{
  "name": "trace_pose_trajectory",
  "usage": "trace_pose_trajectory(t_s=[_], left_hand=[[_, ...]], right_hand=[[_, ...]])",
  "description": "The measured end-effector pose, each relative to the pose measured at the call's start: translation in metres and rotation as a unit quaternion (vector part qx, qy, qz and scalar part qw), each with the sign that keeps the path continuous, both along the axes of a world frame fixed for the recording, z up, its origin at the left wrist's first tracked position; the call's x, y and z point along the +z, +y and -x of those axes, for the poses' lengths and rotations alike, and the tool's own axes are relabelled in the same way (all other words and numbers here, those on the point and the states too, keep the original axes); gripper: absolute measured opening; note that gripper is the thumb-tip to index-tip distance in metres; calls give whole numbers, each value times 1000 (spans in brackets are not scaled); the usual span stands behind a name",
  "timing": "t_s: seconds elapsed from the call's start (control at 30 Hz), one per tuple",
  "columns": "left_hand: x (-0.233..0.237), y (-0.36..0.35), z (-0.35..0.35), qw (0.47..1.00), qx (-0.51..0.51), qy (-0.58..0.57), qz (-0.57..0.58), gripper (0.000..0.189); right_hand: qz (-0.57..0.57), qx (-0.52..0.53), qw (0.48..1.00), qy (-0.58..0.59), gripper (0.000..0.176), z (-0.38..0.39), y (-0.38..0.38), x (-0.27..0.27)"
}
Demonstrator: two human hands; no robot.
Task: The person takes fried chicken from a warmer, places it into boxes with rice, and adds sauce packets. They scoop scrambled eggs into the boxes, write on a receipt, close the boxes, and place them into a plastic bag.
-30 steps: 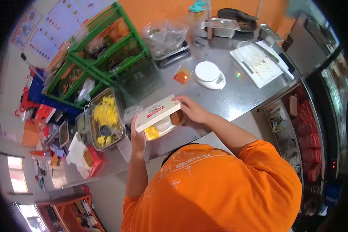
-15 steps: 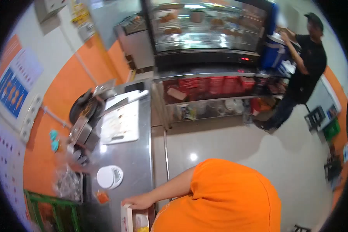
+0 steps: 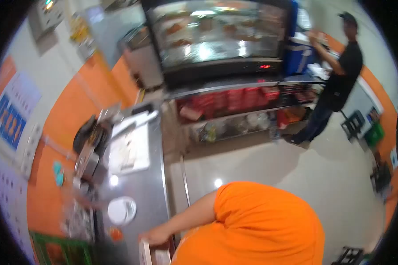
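My right arm, in an orange sleeve, reaches left across the bottom of the view. My right hand is closed over the upper rim of an open cardboard box, white outside with a brownish interior. Something pale lies inside the box, cut off by the lower edge and blurred. Left of the hand, on the steel counter, is a small orange item I cannot identify. Just beyond it sits a round white kitchen scale. My left hand is out of view.
A white cutting board with a knife lies farther along the counter, beside a dark pan and metal containers. Ahead stands a glass food display above shelves of red boxes. A person in black stands by a blue cooler.
The view has shifted, so the counter and display appear farther left. My right hand stays at the box rim. The person in black keeps their hands raised near the cooler.
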State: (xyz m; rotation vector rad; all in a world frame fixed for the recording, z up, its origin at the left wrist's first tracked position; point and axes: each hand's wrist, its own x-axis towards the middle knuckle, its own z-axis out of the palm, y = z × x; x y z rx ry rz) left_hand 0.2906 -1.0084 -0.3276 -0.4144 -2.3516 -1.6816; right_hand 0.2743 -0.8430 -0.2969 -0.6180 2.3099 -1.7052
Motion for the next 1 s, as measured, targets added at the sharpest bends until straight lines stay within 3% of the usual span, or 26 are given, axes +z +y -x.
trace_pose_trajectory(t_s=[0.03, 0.07, 0.2, 0.23, 0.33, 0.43, 0.57, 0.67, 0.8, 0.87, 1.0], left_hand=[[0, -18, -9, 1000, 10, -14, -12, 64], [1, -34, -21, 999, 26, -28, -24, 64], [7, -80, -72, 989, 65, -85, -105, 65], [9, -81, -79, 985, 63, -100, -130, 66], [21, -73, -81, 969, 73, -156, -176, 60], [24, -62, -87, 924, 75, -186, -327, 56], [30, -54, -83, 918, 135, -212, -305, 53], [27, -55, -85, 924, 119, -196, -305, 53], [7, -67, -95, 951, 100, -165, -243, 57], [8, -66, -103, 952, 73, -159, -252, 69], [2, -72, -115, 979, 11, -120, -164, 64]], right_hand=[[3, -1, 1000, -27, 32, 1, -3, 2], [18, 29, 987, -157, 30, -14, 11, 49], [163, 85, 954, -237, 25, -7, 4, 6], [162, 66, 959, -223, 32, -10, 5, 7], [-2, 17, 974, -227, 38, -12, 21, 39], [-30, 59, 979, -194, 39, -6, 26, 46], [-22, 71, 966, -247, 40, -2, 29, 56], [24, 111, 972, -205, 46, -3, 32, 29], [2, 194, 966, -168, 65, -8, 49, 25], [38, 199, 968, -146, 69, -21, 49, 23], [81, 129, 983, -99, 75, -40, 41, 8]])
